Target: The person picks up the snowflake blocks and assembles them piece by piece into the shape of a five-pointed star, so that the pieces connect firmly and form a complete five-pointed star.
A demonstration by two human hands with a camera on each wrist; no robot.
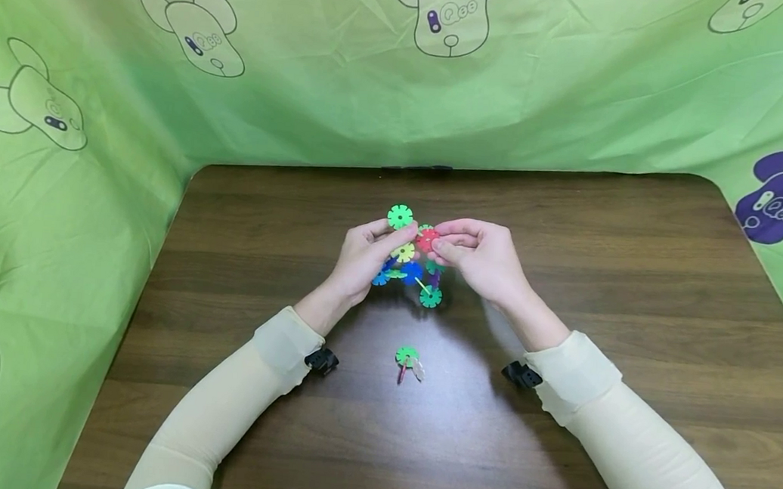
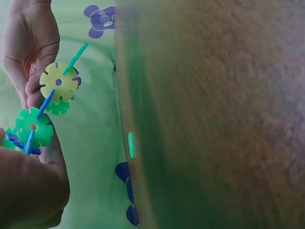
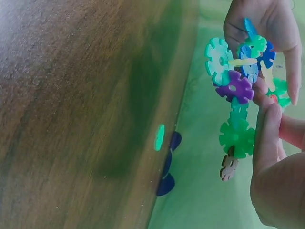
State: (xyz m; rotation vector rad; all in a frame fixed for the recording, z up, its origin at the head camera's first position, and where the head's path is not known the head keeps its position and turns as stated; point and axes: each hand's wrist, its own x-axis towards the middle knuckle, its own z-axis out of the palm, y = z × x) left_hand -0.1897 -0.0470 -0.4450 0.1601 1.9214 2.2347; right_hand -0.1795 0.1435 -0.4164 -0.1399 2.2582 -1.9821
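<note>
The green cloth (image 1: 579, 98) bears cartoon faces — no readable text.

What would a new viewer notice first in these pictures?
First, the bright cluster of snowflake discs held above the middle of the dark wooden table, gripped by the left hand and right hand. Then a small green disc piece lying nearer the person, and the green cartoon-print cloth behind.

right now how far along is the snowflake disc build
Well underway: a cluster of interlocked plastic snowflake discs in green, yellow, blue, red and purple is already joined and held above the dark wooden table. In hand: the left hand grips the cluster while the right hand pinches a red disc at its top. Left: a small green-disc piece lies unattached on the table.
</note>
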